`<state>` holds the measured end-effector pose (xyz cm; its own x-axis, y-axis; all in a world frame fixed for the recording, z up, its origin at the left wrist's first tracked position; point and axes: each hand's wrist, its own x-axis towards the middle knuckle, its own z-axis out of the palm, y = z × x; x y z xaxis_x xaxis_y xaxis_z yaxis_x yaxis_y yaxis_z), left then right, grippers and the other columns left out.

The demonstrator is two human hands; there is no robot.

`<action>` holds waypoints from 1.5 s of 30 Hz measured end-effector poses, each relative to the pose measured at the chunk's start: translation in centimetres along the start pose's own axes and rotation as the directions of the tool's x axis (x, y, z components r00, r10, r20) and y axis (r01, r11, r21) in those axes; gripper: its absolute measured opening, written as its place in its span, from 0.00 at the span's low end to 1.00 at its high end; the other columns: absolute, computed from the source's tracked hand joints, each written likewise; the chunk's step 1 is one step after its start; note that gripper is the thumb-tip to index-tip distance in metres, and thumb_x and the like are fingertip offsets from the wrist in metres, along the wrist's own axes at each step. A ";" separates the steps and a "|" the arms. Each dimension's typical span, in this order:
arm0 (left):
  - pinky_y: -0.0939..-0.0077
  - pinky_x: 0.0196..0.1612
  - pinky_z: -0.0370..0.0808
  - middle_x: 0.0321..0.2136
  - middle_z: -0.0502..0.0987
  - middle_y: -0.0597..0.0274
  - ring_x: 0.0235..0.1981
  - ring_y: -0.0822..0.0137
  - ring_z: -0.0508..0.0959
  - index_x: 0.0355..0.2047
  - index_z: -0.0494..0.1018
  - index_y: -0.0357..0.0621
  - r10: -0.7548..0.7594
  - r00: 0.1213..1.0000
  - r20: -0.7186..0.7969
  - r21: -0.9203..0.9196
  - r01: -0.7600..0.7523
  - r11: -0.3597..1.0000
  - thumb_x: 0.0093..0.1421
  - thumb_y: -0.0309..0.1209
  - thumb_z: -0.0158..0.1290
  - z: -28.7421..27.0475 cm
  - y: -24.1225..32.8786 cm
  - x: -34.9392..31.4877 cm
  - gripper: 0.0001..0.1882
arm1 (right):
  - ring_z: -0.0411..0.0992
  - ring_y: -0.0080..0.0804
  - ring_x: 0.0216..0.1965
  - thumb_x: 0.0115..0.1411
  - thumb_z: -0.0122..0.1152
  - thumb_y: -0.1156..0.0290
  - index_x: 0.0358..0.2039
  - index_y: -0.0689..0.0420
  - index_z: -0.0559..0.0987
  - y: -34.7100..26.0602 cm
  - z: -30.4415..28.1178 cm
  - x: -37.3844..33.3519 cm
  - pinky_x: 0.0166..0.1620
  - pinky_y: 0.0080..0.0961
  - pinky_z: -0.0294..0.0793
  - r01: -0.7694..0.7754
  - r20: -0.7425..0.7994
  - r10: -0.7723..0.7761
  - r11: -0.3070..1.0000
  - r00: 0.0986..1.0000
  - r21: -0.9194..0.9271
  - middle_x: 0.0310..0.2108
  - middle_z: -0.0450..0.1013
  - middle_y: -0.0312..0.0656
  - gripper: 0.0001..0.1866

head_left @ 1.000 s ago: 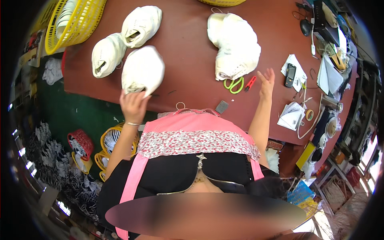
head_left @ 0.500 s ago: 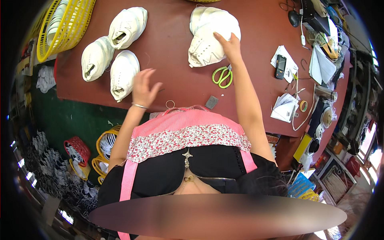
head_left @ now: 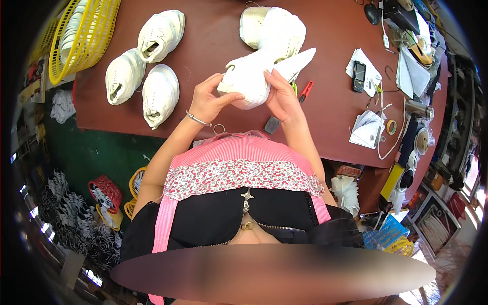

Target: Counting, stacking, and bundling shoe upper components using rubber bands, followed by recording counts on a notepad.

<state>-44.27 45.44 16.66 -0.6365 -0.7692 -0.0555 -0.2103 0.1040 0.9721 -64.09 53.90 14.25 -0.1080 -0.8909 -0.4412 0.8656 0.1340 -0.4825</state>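
A white sneaker (head_left: 254, 75) is held just above the near part of the dark red table (head_left: 213, 30), with both hands on it. My left hand (head_left: 209, 100) grips its near left end. My right hand (head_left: 281, 95) holds its right side, fingers curled over the sole edge. Behind it lies a pile of white sneakers (head_left: 272, 28). Three more white sneakers (head_left: 147, 66) lie side by side to the left. Under the held shoe, green and red scissors (head_left: 303, 91) rest on the table, partly hidden.
A yellow wire basket (head_left: 84, 35) with white shoes stands at the far left. A small grey block (head_left: 272, 124) lies near the table edge. A phone (head_left: 359, 76), papers, a tape roll (head_left: 391, 127) and cables crowd the right side. Baskets sit on the green floor at the left.
My right hand took a white sneaker from the pile and brought it toward me. My left hand left the sneakers on the left and now grips the same shoe.
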 end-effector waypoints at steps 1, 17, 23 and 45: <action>0.76 0.42 0.76 0.35 0.81 0.62 0.37 0.73 0.79 0.41 0.78 0.35 -0.097 0.995 0.000 -0.084 0.097 0.992 0.51 0.31 0.70 0.2 0.3 0.1 0.20 | 0.66 0.33 0.62 0.70 0.50 0.68 0.62 0.65 0.64 0.4 0.6 0.0 0.64 0.34 0.65 0.014 -0.063 -0.014 1.000 0.998 0.001 0.60 0.67 0.45 0.24; 0.59 0.44 0.72 0.45 0.75 0.66 0.43 0.58 0.75 0.39 0.75 0.50 0.458 0.868 -0.193 0.961 0.074 0.266 0.54 0.35 0.63 -14.3 -9.5 1.1 0.13 | 0.65 0.38 0.62 0.70 0.50 0.66 0.63 0.64 0.62 0.1 1.1 -0.4 0.65 0.41 0.65 0.122 -0.149 -0.112 0.991 0.983 0.059 0.60 0.66 0.45 0.25; 0.59 0.46 0.73 0.42 0.76 0.56 0.43 0.54 0.75 0.42 0.76 0.46 0.628 0.689 -0.362 0.928 0.207 0.309 0.52 0.31 0.65 -16.3 -10.1 6.3 0.16 | 0.66 0.40 0.62 0.70 0.51 0.66 0.63 0.62 0.62 0.4 2.0 -0.2 0.66 0.44 0.65 0.041 -0.089 -0.023 0.979 0.996 0.200 0.60 0.67 0.46 0.25; 0.58 0.56 0.65 0.42 0.78 0.65 0.45 0.63 0.77 0.38 0.78 0.52 0.325 0.934 -0.152 0.912 0.006 0.409 0.52 0.30 0.63 -9.8 -3.8 -14.3 0.11 | 0.59 0.48 0.65 0.56 0.63 0.77 0.69 0.64 0.48 -0.6 -16.8 3.7 0.61 0.38 0.66 0.056 -0.441 -0.402 0.786 0.802 -0.615 0.66 0.53 0.61 0.45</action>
<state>-27.13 49.86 16.02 -0.5499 -0.7801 0.2983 -0.7669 0.6131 0.1896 -73.23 57.86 0.16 -0.6505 -0.5775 -0.4933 0.3737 0.3222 -0.8698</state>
